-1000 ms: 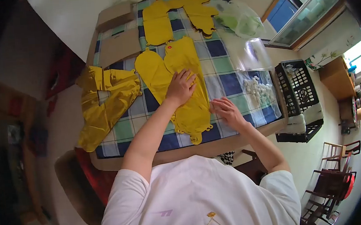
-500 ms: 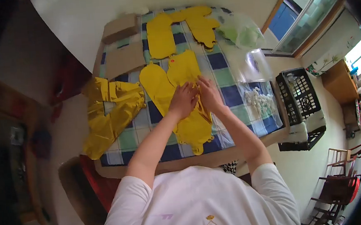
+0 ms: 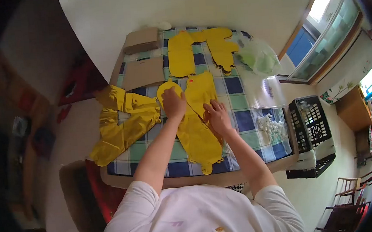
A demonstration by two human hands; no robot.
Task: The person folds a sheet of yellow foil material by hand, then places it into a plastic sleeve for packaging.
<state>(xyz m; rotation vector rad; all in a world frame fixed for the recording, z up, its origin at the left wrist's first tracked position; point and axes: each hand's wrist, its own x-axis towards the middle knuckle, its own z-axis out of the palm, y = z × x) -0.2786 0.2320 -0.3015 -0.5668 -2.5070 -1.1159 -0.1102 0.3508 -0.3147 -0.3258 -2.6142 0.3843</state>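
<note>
A flat, uninflated gold foil balloon (image 3: 201, 143) lies before me on the checked cloth, two long arms reaching away and a tabbed end toward me. My left hand (image 3: 174, 103) rests on its upper left arm, fingers bent slightly and pressed down on the foil. On the right edge near its middle lies my right hand (image 3: 218, 118), fingers spread, the foil partly hidden under it. To the left is a crinkled, shinier gold foil balloon (image 3: 126, 131). Two more flat yellow balloons lie farther back, one straight (image 3: 181, 58) and one with side lobes (image 3: 221, 49).
Cardboard pieces (image 3: 143, 73) lie at the back left of the table. At the right are clear plastic bags (image 3: 266, 91), a greenish bag (image 3: 257, 59) and a heap of small white items (image 3: 272, 125). A black crate (image 3: 311, 124) stands beyond the table's right edge.
My left hand has moved from the balloon's middle to its upper left arm. My right hand has shifted slightly down its right edge. The crumpled middle now lies flatter. The camera view has tilted.
</note>
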